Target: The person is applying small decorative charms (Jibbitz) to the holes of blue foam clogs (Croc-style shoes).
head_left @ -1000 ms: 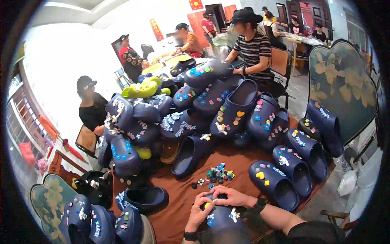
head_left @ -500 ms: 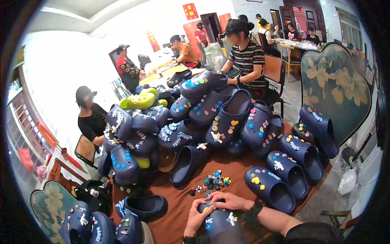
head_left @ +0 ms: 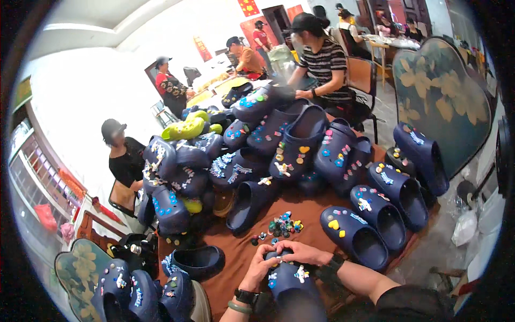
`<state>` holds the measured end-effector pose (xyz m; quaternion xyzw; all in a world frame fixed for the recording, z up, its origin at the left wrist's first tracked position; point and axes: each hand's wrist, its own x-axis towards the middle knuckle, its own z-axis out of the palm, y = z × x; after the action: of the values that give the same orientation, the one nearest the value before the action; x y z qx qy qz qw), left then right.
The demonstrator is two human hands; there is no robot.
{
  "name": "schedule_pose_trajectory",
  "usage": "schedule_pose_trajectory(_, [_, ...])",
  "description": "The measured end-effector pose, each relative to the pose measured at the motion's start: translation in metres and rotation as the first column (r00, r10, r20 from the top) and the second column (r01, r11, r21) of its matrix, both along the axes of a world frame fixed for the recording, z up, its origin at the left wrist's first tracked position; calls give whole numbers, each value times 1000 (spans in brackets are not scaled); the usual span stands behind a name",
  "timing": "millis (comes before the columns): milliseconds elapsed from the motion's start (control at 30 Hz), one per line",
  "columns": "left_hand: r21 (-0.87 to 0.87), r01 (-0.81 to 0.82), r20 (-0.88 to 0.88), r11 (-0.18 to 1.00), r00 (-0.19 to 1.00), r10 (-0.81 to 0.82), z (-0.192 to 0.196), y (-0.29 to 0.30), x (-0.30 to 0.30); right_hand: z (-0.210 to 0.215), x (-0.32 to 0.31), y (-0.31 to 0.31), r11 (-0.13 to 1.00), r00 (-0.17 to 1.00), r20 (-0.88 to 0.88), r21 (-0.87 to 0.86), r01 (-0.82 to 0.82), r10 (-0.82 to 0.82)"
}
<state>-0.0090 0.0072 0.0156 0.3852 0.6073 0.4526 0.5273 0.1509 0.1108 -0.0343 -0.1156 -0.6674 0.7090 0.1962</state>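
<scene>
Pale sack [head_left: 281,60]: stood at the back of the room; I could not tell what was in it.
White plastic bag [head_left: 464,228]: lay crumpled at the right, beyond the surface's edge, its contents unclear.
Black bag [head_left: 131,248]: sat at the left, with a small silvery thing [head_left: 135,249] showing at its top; the rest of it was too dark to read.
Navy clog [head_left: 292,287]: was between the two hands at the near edge of the surface [head_left: 244,279], toe away from the person, its near end blurred.
Charms on that clog: a white figure charm [head_left: 302,273] sat on its right side, a blue flower charm [head_left: 272,280] on its left.
Left grip [head_left: 264,263]: narrow, closed round the left of the toe, the clog lying to its right.
Right grip [head_left: 300,253]: fingers bent over the top of the toe, tips close to the left thumb; I could not tell whether they pinched a charm.
Loose charms [head_left: 284,225]: lay in a small multicoloured heap just beyond both hands.
Clog pile [head_left: 241,169]: rose behind that heap, lime clogs [head_left: 185,129] among the navy ones.
Right-hand row [head_left: 357,236]: navy clogs lay side by side, charms on their toes.
</scene>
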Motion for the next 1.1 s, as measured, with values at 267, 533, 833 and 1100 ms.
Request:
schedule_pose_trajectory(267, [144,-3,-108,990,994,19,-2,-20,-19,-15,-44,-7,970,934,-357,224,95,-9])
schedule_pose_trajectory(533, [75,116,-98,990,989,-108,13,12,-10,-26,-15,33,970,940,-305,134,200,-152])
schedule_pose_trajectory(833, [-52,63,-316,997,946,-76,17,4,-11,-6,-15,8,912,964,-175,-393,119,-201])
schedule_pose_trajectory(1100, [-95,-29,-138,995,990,16,9,16,-7,-13,-21,10,936,965,-218,-346,65,-147])
